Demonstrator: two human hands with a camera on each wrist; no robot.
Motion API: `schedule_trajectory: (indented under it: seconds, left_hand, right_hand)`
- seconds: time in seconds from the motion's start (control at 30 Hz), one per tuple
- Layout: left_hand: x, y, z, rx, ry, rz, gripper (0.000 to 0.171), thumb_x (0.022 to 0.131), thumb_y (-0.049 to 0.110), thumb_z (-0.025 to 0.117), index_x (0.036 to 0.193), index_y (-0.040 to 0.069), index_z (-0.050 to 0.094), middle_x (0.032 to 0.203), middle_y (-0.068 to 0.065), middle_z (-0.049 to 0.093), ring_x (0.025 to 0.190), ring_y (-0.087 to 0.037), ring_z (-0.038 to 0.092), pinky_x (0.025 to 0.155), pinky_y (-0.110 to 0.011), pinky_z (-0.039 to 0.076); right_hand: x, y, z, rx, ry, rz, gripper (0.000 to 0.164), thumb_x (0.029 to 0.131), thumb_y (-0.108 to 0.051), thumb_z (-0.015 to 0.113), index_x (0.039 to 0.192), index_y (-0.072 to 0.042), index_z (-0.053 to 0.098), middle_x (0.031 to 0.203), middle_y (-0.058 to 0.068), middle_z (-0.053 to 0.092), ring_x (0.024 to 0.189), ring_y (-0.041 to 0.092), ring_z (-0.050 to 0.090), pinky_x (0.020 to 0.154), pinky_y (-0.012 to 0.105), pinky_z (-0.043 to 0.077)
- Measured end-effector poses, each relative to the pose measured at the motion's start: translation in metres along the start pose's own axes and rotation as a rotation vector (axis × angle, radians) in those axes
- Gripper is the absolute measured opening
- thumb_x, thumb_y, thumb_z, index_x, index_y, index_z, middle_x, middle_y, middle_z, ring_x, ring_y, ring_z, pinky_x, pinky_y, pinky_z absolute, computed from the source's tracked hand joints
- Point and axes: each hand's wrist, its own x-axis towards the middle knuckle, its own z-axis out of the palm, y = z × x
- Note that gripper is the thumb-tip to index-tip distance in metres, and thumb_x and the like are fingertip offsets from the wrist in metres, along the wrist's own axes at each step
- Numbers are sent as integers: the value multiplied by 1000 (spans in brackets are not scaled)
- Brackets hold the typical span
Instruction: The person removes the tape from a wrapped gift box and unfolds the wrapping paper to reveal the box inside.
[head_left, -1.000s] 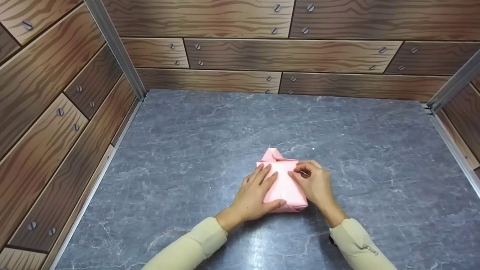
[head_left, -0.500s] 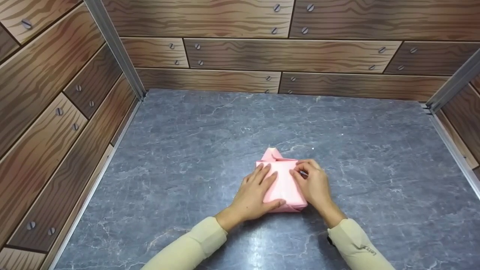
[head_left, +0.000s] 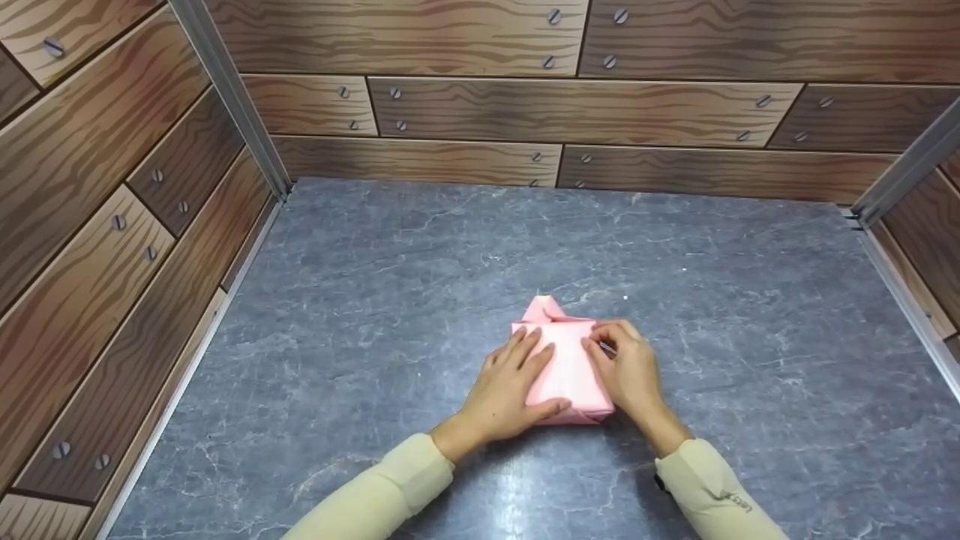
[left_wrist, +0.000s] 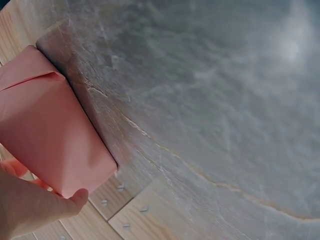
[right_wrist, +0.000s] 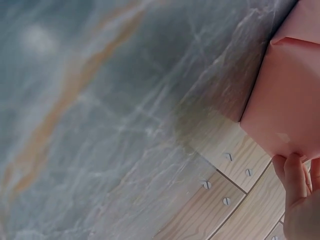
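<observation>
A box wrapped in pink paper (head_left: 568, 375) lies on the table, with a folded paper flap (head_left: 544, 309) pointing out at its far end. My left hand (head_left: 506, 390) rests on its left side and top, fingers spread, thumb along the near edge. My right hand (head_left: 628, 367) holds the far right edge, thumb and curled forefinger close together there. In the left wrist view the thumb (left_wrist: 77, 199) touches the lower edge of the pink box (left_wrist: 55, 130). The right wrist view shows fingertips (right_wrist: 292, 160) at the box's edge, beside a small pale patch (right_wrist: 284, 136) on the paper.
The dark grey marbled tabletop (head_left: 390, 285) surrounds the box. Wood-patterned walls (head_left: 480, 112) with metal corner posts (head_left: 236, 97) stand at the back and sides. A tiny white speck (head_left: 625, 298) lies beyond the right hand.
My right thumb has slid slightly away from me along the box, closer to the forefinger. The left hand and the box stay where they were.
</observation>
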Motion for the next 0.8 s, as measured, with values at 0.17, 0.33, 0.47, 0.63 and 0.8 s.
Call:
schedule_trajectory:
  seconds: [0.17,0.33,0.47,0.63,0.8]
  left_hand:
    - [0,0,-1,-1,4,3,76,90,63,51,148,16,40,158,-9,31,148,-32,25,111,-52,34]
    - [-1,0,-1,-6,7,7,76,90,63,52,148,15,40,158,-9,31,148,-31,25,111,-52,34]
    - [-1,0,-1,1,16,12,75,89,62,53,147,15,42,157,-10,33,147,-31,26,111,-52,35]
    - [-1,1,-1,7,24,10,75,89,61,54,146,14,43,157,-10,34,147,-31,27,110,-51,36]
    - [-1,0,-1,11,20,11,76,89,62,53,147,14,42,157,-10,33,147,-31,26,110,-52,36]
  right_hand:
    - [0,0,-1,19,-10,24,9,86,-10,72,82,-2,67,100,11,68,96,27,71,84,36,58]
    - [0,3,-1,39,-6,23,7,86,-5,70,83,-1,65,97,12,66,97,28,70,85,36,57]
    - [-1,7,-2,60,8,9,6,85,1,68,82,2,63,90,13,64,95,29,70,84,35,57]
    - [-2,9,-3,97,-12,41,6,87,-1,66,87,3,62,93,15,64,96,30,71,82,37,58]
    - [-2,7,-5,110,-45,63,12,91,-9,65,94,3,63,98,17,64,98,33,70,80,39,58]
